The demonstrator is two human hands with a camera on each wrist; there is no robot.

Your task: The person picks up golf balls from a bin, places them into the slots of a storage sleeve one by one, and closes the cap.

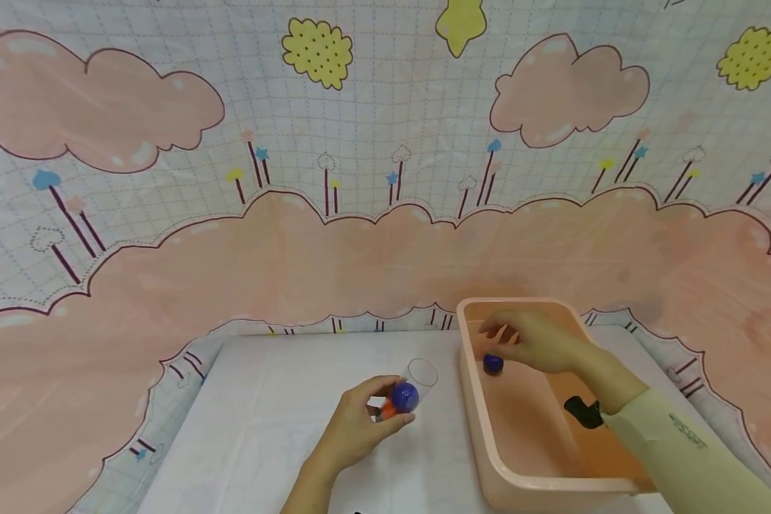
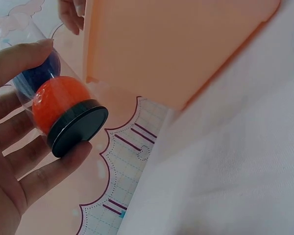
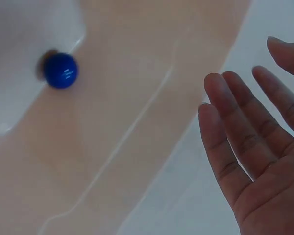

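My left hand point(image 1: 353, 428) grips a clear tube point(image 1: 424, 375) above the table, its open mouth tilted up to the right. Inside, a blue ball point(image 1: 405, 397) sits above an orange ball point(image 2: 63, 100). A dark cap point(image 2: 78, 128) closes the tube's lower end, with a fingertip against it. Over the peach bin point(image 1: 472, 400), my right hand point(image 1: 536, 343) has loosely bent fingers and holds nothing. Another blue ball point(image 1: 492, 364) lies in the bin just below those fingers; the right wrist view shows this blue ball point(image 3: 61, 70) apart from the hand.
The bin stands on the right of a white-covered table point(image 1: 250, 407), its near wall point(image 1: 552, 485) toward me. A patterned cloth point(image 1: 360, 264) rises behind the table. Beside the right cuff is a black object point(image 1: 583, 412), partly hidden by the sleeve.
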